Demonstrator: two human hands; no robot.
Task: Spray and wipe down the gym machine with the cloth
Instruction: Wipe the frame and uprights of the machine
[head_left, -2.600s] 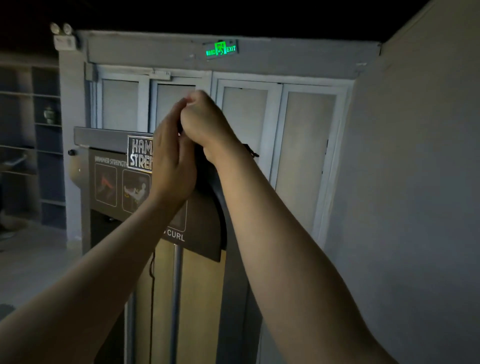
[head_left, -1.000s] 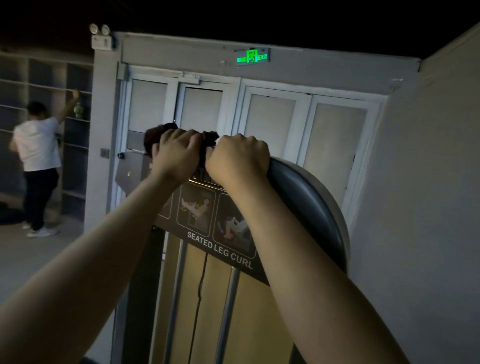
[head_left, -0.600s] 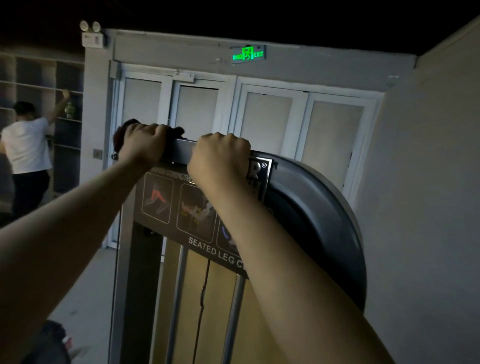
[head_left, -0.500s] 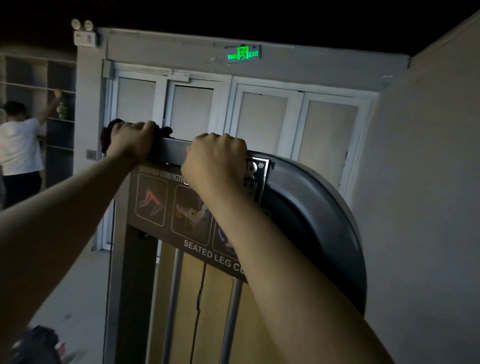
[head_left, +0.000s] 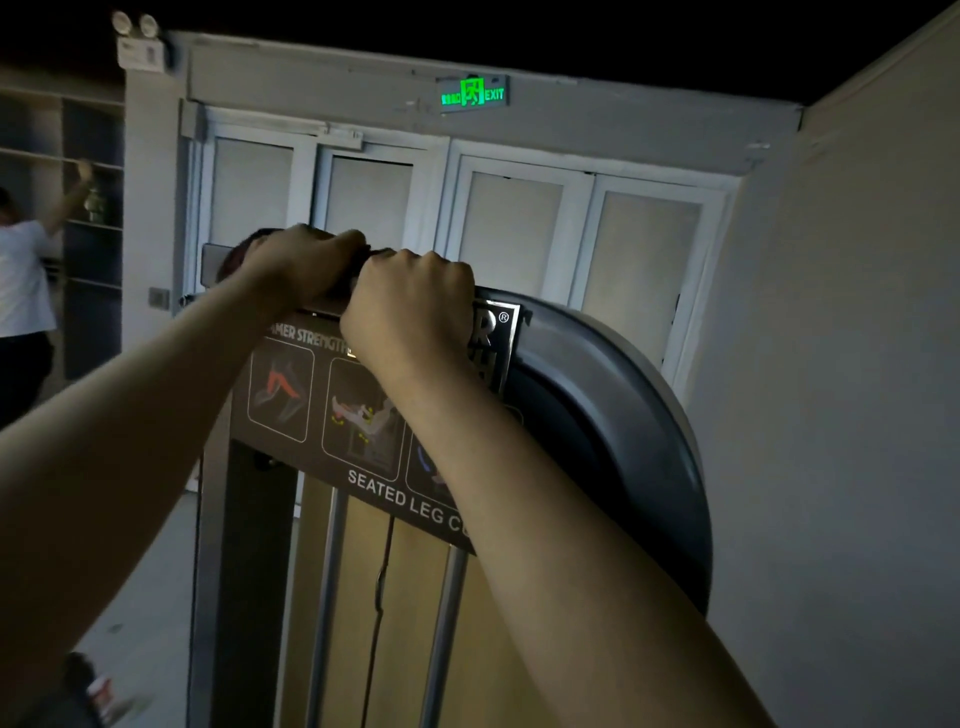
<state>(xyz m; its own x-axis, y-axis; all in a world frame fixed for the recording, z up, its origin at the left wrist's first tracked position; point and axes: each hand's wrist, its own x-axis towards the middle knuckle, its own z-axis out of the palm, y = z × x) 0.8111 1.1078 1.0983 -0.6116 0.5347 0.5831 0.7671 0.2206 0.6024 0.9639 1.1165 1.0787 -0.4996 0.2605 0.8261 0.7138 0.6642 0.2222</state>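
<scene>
The left grip (head_left: 306, 265) squeezes the cloth (head_left: 235, 255), which lies sideways along the machine (head_left: 597, 415) top. The right grip (head_left: 410, 306), just beside it, holds that top.

"SEATED LEG" on machine placard (head_left: 337, 415) ("EXIT" on green sign (head_left: 474, 93))

- The seated leg curl machine (head_left: 597, 415) stood upright with a dark rounded shroud. Its top edge lay under both hands and its pictured label panel just below them.
- The dark cloth (head_left: 240, 252) sat bunched on that top edge, gripped under the left hand (head_left: 301, 265), just beside the right hand (head_left: 410, 312).
</scene>
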